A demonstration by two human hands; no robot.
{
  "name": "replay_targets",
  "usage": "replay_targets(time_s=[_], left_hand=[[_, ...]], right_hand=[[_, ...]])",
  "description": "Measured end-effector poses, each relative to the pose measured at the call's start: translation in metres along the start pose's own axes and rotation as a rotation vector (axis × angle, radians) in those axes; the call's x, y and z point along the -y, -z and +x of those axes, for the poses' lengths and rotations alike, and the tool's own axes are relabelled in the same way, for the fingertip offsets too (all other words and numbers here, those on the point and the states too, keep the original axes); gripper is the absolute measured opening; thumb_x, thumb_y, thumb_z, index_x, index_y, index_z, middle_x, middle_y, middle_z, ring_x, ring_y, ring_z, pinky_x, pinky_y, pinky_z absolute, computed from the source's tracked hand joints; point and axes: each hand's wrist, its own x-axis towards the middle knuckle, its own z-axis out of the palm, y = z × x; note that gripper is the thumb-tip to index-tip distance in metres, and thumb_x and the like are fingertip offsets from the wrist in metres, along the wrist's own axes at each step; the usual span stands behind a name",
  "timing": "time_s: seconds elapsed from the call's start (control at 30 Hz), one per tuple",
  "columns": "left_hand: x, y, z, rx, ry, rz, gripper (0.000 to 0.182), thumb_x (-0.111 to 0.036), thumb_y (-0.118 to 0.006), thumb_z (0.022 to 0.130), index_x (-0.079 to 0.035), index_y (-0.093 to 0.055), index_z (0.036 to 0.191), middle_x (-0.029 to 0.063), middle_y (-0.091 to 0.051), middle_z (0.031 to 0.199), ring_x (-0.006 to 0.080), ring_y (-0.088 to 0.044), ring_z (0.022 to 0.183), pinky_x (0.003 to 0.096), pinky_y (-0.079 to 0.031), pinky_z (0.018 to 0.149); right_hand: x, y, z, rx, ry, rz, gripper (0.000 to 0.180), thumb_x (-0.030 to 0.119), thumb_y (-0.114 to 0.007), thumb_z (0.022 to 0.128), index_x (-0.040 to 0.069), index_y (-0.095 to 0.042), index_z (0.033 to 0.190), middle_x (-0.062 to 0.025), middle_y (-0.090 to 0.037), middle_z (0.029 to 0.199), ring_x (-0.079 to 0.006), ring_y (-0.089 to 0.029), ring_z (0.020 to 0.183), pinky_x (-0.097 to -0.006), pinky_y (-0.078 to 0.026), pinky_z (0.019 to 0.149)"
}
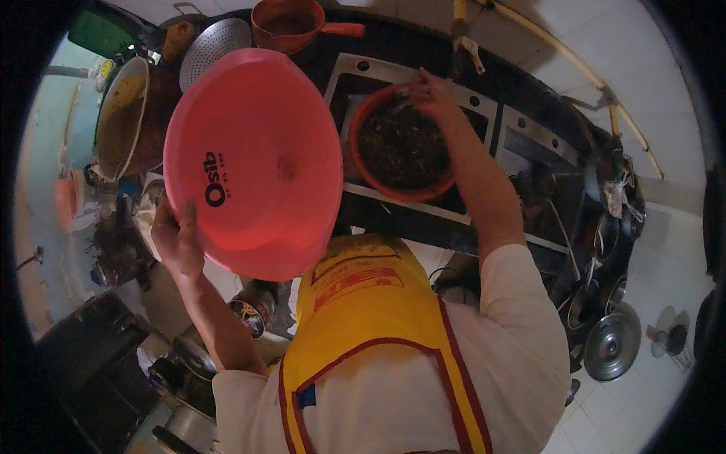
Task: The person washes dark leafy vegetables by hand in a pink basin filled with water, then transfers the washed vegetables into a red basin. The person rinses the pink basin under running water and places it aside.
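Note:
My left hand grips the lower left rim of a large pink plastic basin, held tilted in front of me. The basin bears printed writing and has a dark smudge near its middle. My right hand is at the far right rim of a smaller red basin, which sits over the stove. Dark, wet-looking chopped matter, possibly greens, fills much of the red basin. Whether my right fingers hold the rim or some of the contents is unclear.
Behind the pink basin are a perforated metal strainer and an orange saucepan with a handle. A deep pot stands at left. A yellow pipe runs along the wall. Metal lids and pans hang at right.

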Motion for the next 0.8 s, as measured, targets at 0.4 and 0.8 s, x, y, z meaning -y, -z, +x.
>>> replay_targets(time_s=[0.4,0.8], left_hand=[[-0.007,0.018,-0.034,0.028,-0.035,-0.1,0.018,-0.01,-0.065,0.086,0.002,-0.061,0.097,0.0034,-0.063,0.09,0.0091,-0.054,0.081,0.0233,-0.043,0.075],[-0.021,0.003,-0.061,0.268,-0.025,-0.234,0.013,-0.012,-0.064,0.086,-0.005,-0.055,0.081,0.0003,-0.06,0.083,0.0077,-0.05,0.074,0.024,-0.041,0.07]], right_hand=[[0.017,-0.129,-0.107,-0.357,0.925,-0.411,0.058,0.047,-0.033,0.096,0.002,-0.043,0.131,-0.0177,-0.044,0.132,-0.0274,-0.043,0.121,-0.0444,-0.037,0.098],[-0.083,-0.148,-0.155,-0.573,0.989,-0.618,0.058,0.046,-0.038,0.095,0.002,-0.042,0.132,-0.0129,-0.05,0.126,-0.0269,-0.048,0.111,-0.04,-0.036,0.098]])
